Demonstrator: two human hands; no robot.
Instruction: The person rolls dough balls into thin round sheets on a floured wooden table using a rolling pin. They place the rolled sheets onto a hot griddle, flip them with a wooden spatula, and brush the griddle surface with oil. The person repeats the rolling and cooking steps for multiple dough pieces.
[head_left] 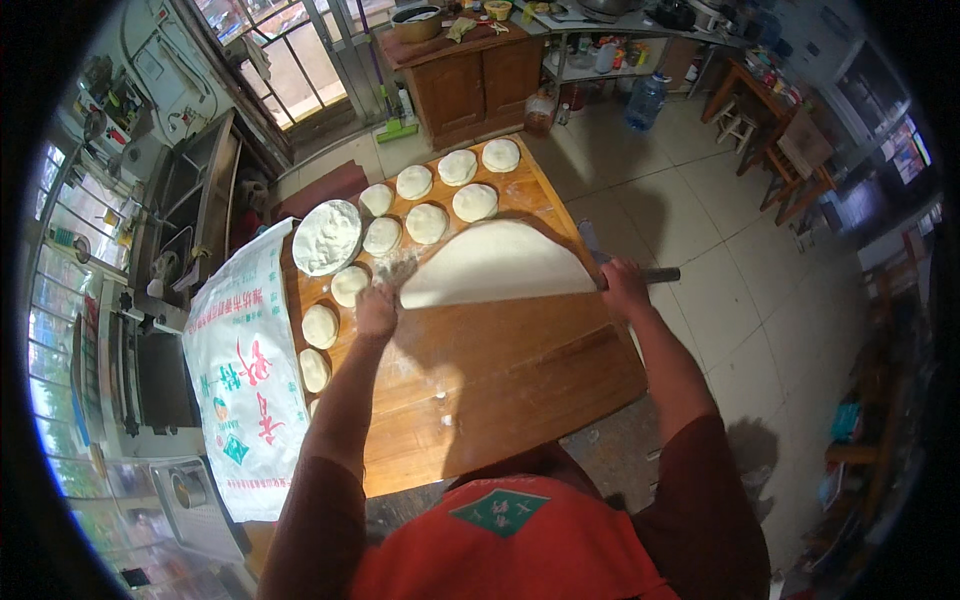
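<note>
A half-moon sheet of dough (500, 265) lies on the far part of a wooden board (500, 375), its straight edge toward me. At its left corner is my left hand (378, 308), fingers curled in; what they hold is hidden. My right hand (625, 287) is closed at the right corner, around a dark rolling pin (660, 275) whose end sticks out past the board. Whether the pin runs under the dough is hidden. Several round dough pieces (427, 223) line the board's far and left sides. Beside them stands a white bowl of flour (327, 238).
A printed white flour sack (245, 380) hangs over the board's left side. A grey flat piece (589, 235) lies at the right edge. Beyond are a wooden cabinet (480, 95), a green broom (397, 130) and a blue water jug (648, 102). Tiled floor (740, 290) lies to the right.
</note>
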